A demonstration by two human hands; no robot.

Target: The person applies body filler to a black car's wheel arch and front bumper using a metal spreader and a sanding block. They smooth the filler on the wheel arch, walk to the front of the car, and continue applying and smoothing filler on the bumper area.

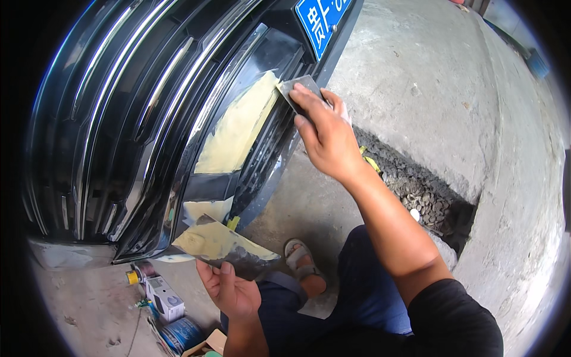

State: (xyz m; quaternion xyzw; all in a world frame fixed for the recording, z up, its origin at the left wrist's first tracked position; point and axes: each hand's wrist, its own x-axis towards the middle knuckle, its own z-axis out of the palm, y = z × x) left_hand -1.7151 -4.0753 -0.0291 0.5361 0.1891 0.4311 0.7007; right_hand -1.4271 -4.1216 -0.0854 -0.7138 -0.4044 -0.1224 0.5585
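My right hand (326, 134) grips a flat dark putty scraper (304, 82), fingers pressed over its face. The scraper's edge meets the upper right of a pale yellow putty patch (235, 132) on the car's dark bumper (207, 186). Lower down, my left hand (235, 296) pinches the near edge of a thin dark mixing plate (247, 257) between thumb and fingers. Yellow putty (201, 240) is smeared over much of that plate. The plate sits just below a smaller pale putty patch (209, 209) on the bumper; whether they touch I cannot tell.
A chrome-striped grille (119, 113) fills the left, with a blue number plate (320, 27) above. On the floor are a white box (165, 297), a blue can (181, 334) and an open carton (208, 344). A gravel-filled pit (428, 205) lies right of my sandalled foot (303, 262).
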